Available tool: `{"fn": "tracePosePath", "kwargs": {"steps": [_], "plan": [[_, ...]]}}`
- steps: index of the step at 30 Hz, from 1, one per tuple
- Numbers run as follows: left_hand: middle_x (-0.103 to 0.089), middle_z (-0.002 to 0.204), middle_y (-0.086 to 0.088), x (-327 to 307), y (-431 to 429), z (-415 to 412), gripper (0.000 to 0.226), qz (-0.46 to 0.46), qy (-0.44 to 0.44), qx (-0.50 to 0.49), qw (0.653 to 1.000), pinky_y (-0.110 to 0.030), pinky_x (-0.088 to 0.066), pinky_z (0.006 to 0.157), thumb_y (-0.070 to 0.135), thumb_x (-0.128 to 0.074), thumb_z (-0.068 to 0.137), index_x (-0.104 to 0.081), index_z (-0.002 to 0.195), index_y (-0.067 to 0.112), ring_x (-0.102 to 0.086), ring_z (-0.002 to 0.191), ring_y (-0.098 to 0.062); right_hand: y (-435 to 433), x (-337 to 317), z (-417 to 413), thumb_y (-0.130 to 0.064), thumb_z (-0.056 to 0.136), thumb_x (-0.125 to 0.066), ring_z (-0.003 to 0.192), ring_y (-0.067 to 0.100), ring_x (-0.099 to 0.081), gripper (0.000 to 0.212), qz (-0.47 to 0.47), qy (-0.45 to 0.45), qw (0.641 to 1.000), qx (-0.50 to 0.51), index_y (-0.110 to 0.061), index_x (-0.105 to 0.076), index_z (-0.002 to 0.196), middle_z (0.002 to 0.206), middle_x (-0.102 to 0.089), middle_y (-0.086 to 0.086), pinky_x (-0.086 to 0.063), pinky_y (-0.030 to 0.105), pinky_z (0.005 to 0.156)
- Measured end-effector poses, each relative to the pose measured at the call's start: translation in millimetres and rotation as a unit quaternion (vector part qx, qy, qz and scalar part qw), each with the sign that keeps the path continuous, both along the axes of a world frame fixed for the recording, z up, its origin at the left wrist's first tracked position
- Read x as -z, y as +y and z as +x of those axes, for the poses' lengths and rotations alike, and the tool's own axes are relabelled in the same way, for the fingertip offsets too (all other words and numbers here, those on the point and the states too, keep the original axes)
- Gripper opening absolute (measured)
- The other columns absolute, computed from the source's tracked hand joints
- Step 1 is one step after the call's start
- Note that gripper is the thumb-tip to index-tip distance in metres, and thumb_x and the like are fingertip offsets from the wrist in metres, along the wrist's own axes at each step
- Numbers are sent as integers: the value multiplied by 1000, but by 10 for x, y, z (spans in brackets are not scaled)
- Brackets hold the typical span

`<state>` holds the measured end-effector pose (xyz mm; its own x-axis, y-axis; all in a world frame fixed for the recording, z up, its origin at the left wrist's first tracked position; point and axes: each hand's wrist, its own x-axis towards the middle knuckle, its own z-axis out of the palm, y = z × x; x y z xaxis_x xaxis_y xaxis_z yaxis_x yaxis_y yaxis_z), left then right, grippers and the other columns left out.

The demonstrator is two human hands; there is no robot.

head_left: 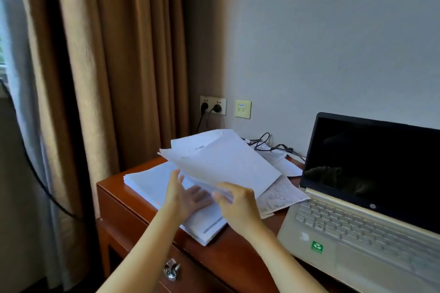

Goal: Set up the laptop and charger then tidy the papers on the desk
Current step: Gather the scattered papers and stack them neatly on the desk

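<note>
We see a white sheaf (pixel 226 164) tilted up, pinched in our right hand (pixel 238 200); a thick stack (pixel 152 185) flat beneath our left hand (pixel 188 195); the open, dark-screened laptop (pixel 357 197) right of both; the charger cable (pixel 273 145) beyond them.

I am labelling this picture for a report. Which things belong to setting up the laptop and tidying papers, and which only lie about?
Job: open pale-gold laptop, black cables by the wall, thick white paper stack under the left hand, lifted white sheets gripped by the right hand, loose printed sheets beneath them.
Lying about: brown curtain, metal drawer handle, cream square wall plate.
</note>
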<state>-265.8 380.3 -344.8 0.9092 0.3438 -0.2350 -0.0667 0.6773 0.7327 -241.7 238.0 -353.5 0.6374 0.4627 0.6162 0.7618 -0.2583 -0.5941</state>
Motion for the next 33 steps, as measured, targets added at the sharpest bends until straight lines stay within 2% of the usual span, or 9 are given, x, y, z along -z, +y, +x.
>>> {"fn": "tracePosePath", "kwargs": {"steps": [5, 10, 14, 17, 19, 22, 27, 31, 33], "plan": [[-61, 110, -13, 113, 31, -102, 51, 61, 15, -90, 994, -33, -49, 67, 62, -40, 88, -59, 108, 20, -58, 92, -26, -79, 4, -41, -19, 85, -56, 92, 11, -59, 27, -209, 56, 974, -69, -19, -68, 110, 102, -67, -6, -52, 23, 82], [-61, 99, -8, 64, -45, -125, 41, 103, 33, -90, 990, -30, -48, 73, 59, -38, 91, -55, 98, 23, -57, 87, -21, -153, -14, -46, -27, 80, -65, 99, 11, -62, 25, -181, 133, 971, -80, -19, -72, 102, 103, -70, -4, -52, 32, 92], [-58, 94, -3, 59, -38, -124, 32, 106, 50, -122, 986, -31, -45, 73, 46, -39, 96, -53, 105, 18, -54, 83, -20, -216, -111, 21, -61, 63, -62, 113, 14, -57, 63, -74, 333, 935, -100, -14, -70, 105, 116, -66, -1, -41, 33, 100], [-55, 108, -9, 60, -64, -171, 24, 80, 62, -117, 988, -38, -40, 86, 27, -37, 99, -47, 118, 15, -52, 95, -26, -271, -120, 182, -34, 83, -63, 107, 17, -52, 38, 54, 367, 923, 99, -14, -60, 114, 125, -57, 4, -40, 28, 87], [-53, 111, -11, 53, -66, -189, 31, 56, 64, -117, 990, -40, -40, 87, 20, -36, 98, -45, 126, 11, -51, 98, -27, -339, -41, 300, -16, 83, -63, 108, 23, -48, 47, 115, 374, 900, 192, -9, -47, 127, 132, -47, 11, -39, 29, 82], [-53, 112, -12, 62, -51, -198, 31, 52, 72, -120, 989, -42, -40, 86, 18, -38, 96, -44, 125, 11, -51, 98, -28, -379, 35, 409, -8, 80, -66, 111, 29, -50, 62, 217, 436, 850, 201, -1, -35, 133, 133, -45, 13, -43, 33, 78], [-57, 97, -9, 84, -16, -182, 22, 34, 77, -110, 990, -42, -41, 82, 16, -41, 93, -43, 115, 15, -54, 82, -25, -392, 1, 446, 4, 81, -65, 65, 19, -53, 35, 379, 546, 735, 137, 2, -50, 112, 97, -51, 13, -43, 15, 36], [-54, 94, -7, 44, -56, -200, 18, 41, 84, -122, 988, -41, -40, 82, 15, -43, 93, -42, 111, 16, -53, 83, -24, -391, 23, 430, -2, 82, -63, 65, 20, -50, 28, 253, 496, 812, 177, 5, -56, 107, 85, -53, 10, -45, 24, 56], [-52, 103, -8, 30, -72, -201, 17, 48, 87, -131, 986, -41, -39, 83, 19, -44, 94, -41, 111, 16, -52, 88, -24, -364, 44, 442, -6, 82, -62, 98, 30, -53, 53, 169, 429, 858, 227, 2, -44, 131, 116, -51, 16, -39, 31, 76]]}}
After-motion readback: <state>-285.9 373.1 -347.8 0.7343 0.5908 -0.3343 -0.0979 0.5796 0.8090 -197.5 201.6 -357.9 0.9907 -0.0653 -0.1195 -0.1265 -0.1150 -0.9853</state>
